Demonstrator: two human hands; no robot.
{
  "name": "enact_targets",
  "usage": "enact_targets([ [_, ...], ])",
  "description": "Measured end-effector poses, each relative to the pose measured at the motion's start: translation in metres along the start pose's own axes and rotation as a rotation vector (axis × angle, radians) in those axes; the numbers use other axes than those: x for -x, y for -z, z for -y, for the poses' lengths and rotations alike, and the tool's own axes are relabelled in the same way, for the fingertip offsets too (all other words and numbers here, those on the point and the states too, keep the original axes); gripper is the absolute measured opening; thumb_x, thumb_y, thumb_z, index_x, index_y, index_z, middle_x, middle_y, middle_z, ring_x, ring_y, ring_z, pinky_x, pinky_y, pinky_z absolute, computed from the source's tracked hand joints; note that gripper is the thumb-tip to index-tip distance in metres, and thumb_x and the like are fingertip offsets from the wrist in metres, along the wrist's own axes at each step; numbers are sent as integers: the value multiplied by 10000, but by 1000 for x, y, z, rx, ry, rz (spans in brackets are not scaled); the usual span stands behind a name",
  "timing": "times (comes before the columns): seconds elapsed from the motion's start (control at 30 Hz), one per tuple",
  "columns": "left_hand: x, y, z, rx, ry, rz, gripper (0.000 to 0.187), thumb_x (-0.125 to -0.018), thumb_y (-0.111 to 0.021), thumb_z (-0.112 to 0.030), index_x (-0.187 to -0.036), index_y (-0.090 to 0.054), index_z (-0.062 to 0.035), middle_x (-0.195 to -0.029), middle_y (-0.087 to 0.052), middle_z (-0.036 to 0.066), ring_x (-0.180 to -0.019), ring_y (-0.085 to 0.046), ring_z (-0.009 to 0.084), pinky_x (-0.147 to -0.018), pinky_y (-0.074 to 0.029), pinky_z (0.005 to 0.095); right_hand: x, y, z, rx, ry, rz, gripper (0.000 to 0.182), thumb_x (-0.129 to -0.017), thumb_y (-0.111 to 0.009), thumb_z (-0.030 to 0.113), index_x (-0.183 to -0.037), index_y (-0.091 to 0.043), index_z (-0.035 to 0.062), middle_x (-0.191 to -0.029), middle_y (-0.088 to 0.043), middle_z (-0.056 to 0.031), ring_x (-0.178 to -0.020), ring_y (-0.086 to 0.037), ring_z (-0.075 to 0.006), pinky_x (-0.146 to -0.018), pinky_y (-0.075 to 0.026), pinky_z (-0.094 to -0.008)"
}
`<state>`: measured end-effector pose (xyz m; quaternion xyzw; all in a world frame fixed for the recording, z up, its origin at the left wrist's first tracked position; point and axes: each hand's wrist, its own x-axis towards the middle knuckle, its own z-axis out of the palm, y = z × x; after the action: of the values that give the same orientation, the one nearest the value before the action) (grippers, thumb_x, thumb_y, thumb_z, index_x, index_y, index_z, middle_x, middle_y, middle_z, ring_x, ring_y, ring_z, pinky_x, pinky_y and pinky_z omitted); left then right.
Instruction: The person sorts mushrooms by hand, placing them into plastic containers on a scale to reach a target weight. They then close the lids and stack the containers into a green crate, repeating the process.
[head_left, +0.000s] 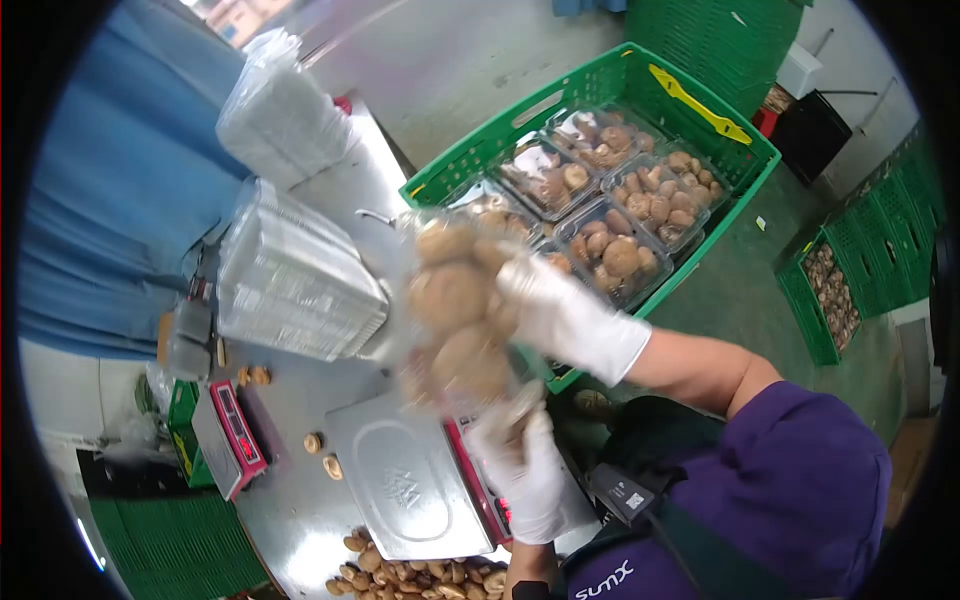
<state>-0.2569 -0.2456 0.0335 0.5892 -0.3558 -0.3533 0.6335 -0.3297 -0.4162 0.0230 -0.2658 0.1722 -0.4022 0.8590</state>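
A clear plastic tray of shiitake mushrooms [460, 310] is held up and tilted between my gloved hands, blurred by motion. My right hand [565, 315], in a white glove, grips its upper right side. My left hand [520, 465], also gloved, holds the tray's lower edge with its fingers closed. Below the tray is a scale with a steel weighing plate [410, 480], its red display panel partly hidden by my left hand. Loose shiitake mushrooms [410, 578] lie in a pile beside the scale.
A green crate [460, 160] beyond my right hand contains several packed mushroom trays [610, 250]. Stacked empty clear trays [300, 290] stand on the steel table. A second red scale [230, 440] sits at the left. Another green crate of mushrooms [830, 290] is at the far right.
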Motion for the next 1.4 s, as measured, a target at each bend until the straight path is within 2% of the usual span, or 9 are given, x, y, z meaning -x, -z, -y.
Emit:
enact_targets([
  [0.1,-6,-16,-1,-300,-190,323,583,-922,-608,33,-1443,-348,7,-1312,-602,179,-1225,-590,243,-1042,-462,360,-3,31,116,159,182,271,544,-959,-634,327,-1418,-484,78,-1342,-585,-83,-1165,-598,-215,-967,-521,-387],
  [0.3,13,34,39,-227,265,138,387,-952,-594,13,-1332,-523,17,-1175,-675,130,-1120,-638,195,-1002,-477,312,6,243,317,1300,512,-632,508,-914,-715,333,-1274,-542,18,-1156,-619,-88,-1001,-611,-155,-875,-508,-326],
  [0.5,25,41,53,-228,327,81,321,-948,-581,41,-1269,-575,23,-1144,-688,118,-1084,-655,177,-975,-495,291,29,339,331,1462,-331,-543,449,-948,-635,318,-1272,-605,9,-1175,-668,-129,-1088,-614,-210,-959,-485,-361],
  [0.57,27,38,52,-322,286,82,275,-934,-611,14,-1209,-626,13,-1134,-695,125,-1059,-671,191,-964,-501,301,21,377,313,2026,-190,-481,507,-939,-592,296,-1346,-559,-3,-1262,-653,-182,-1139,-628,-287,-995,-481,-387],
  [0.7,34,41,52,-458,58,80,270,-938,-634,-29,-1206,-624,6,-1123,-689,126,-1053,-667,197,-934,-513,304,-48,321,284,2251,407,-523,491,-912,-606,148,-1383,-533,27,-1314,-605,-197,-1229,-573,-325,-1073,-431,-395],
  [0.87,57,43,62,-419,-7,-42,304,-927,-634,-83,-1223,-616,-21,-1132,-662,145,-1077,-647,272,-945,-510,361,-193,108,145,1757,625,241,73,-934,-588,20,-980,-638,-9,-1000,-656,-94,-940,-625,-204,-852,-490,-304],
  [0.97,76,54,65,-508,-88,-143,298,-925,-614,-96,-1217,-603,-39,-1082,-645,141,-1020,-631,319,-916,-509,399,-266,0,52,1688,1019,613,143,-932,-607,56,-1045,-622,-31,-1110,-633,-133,-991,-630,-245,-902,-493,-326],
  [1.13,134,83,50,-592,41,-449,287,-935,-591,-109,-1213,-581,-41,-1090,-628,152,-1039,-594,351,-922,-483,418,-283,-172,-22,1946,970,730,417,-1012,-522,316,-1226,-653,-18,-1255,-634,-257,-1175,-608,-355,-1036,-441,-439],
  [1.4,223,96,33,-313,312,-958,283,-988,-557,-117,-1248,-580,-8,-1168,-670,135,-1085,-646,234,-970,-500,333,-368,-175,-30,1754,422,1034,284,-964,-588,198,-1054,-714,-40,-1012,-721,-202,-928,-660,-316,-875,-495,-401],
])
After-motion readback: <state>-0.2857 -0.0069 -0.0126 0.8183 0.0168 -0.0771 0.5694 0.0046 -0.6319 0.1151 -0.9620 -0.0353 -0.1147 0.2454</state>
